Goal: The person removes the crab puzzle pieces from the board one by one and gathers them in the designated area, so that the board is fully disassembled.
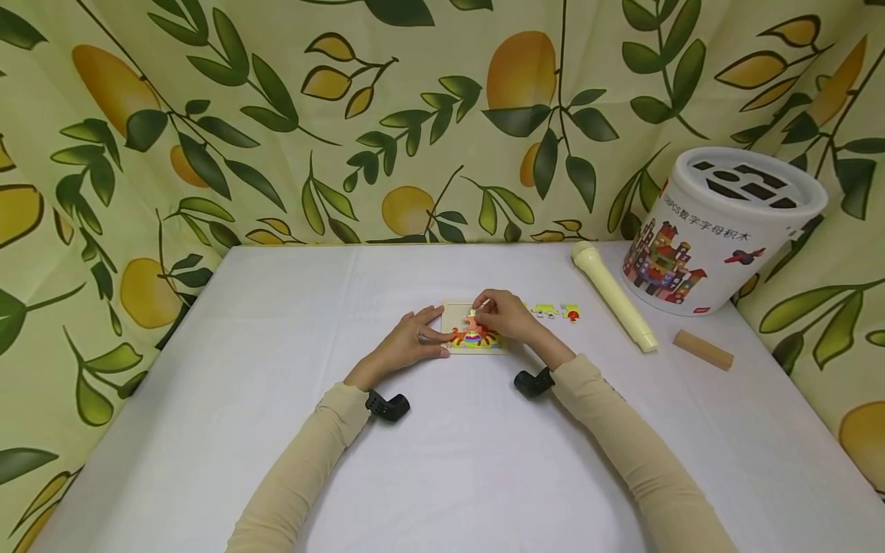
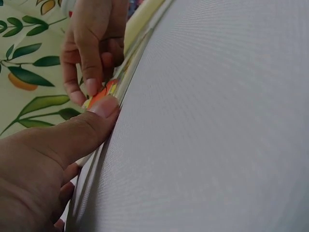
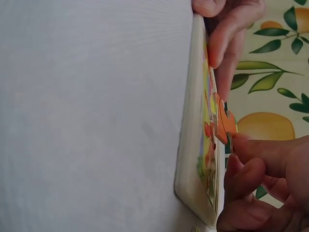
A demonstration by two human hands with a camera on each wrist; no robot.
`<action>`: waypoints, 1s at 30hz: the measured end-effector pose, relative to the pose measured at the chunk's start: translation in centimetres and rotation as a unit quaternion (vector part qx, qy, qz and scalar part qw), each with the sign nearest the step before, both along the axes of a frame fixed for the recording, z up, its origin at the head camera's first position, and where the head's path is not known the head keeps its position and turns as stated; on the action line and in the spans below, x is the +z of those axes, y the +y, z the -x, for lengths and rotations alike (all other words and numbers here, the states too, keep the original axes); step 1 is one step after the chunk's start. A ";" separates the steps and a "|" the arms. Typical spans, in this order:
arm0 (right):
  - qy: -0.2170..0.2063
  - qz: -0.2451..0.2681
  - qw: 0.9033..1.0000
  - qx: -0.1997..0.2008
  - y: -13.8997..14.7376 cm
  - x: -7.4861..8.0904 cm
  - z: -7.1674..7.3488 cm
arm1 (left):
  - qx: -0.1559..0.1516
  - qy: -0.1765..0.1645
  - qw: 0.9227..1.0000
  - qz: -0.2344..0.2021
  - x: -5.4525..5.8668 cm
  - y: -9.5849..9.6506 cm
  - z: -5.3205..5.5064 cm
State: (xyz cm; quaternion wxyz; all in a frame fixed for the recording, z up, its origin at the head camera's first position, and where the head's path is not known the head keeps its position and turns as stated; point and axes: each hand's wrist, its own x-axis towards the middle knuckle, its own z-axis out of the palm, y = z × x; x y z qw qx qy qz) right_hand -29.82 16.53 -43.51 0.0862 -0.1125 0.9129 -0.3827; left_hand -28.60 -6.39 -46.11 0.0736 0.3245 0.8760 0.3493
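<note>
A small wooden jigsaw puzzle board (image 1: 475, 351) lies in front of me, its lower part filled with a picture in red, yellow and rainbow stripes. My left hand (image 1: 408, 342) grips its left side, thumb at the near edge and a finger over the picture. My right hand (image 1: 508, 316) pinches an orange puzzle piece (image 3: 224, 123) between thumb and fingertip. In the right wrist view that piece is tilted over the board, its lower edge right at the fitted pieces. Several loose puzzle pieces (image 1: 571, 312) lie right of the board, partly hidden by the right hand.
At the right lie a cream microphone-shaped stick (image 1: 615, 298) and a wooden block (image 1: 703, 350). A white bucket (image 1: 722, 230) with a slotted lid stands behind them. A patterned curtain (image 1: 415, 138) hangs along the back of the white table (image 1: 442, 461).
</note>
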 end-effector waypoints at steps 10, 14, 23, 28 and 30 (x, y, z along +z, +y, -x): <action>-0.077 0.076 0.993 -0.047 0.9 0.3 0.4 | -0.002 0.003 1.000 -0.002 0.2 0.0 -0.1; -0.092 0.086 0.991 -0.055 1.0 0.3 0.3 | 0.001 0.001 1.000 0.002 0.2 0.0 -0.1; -0.098 0.088 0.989 -0.071 0.7 0.3 0.2 | -0.005 0.005 1.000 0.001 0.2 0.0 -0.3; -0.098 0.099 0.988 -0.071 0.6 0.4 0.1 | -0.008 0.007 1.000 -0.002 0.4 0.1 -0.4; -0.094 0.102 0.988 -0.066 0.5 0.4 0.1 | -0.015 0.007 1.000 -0.002 0.5 0.1 -0.4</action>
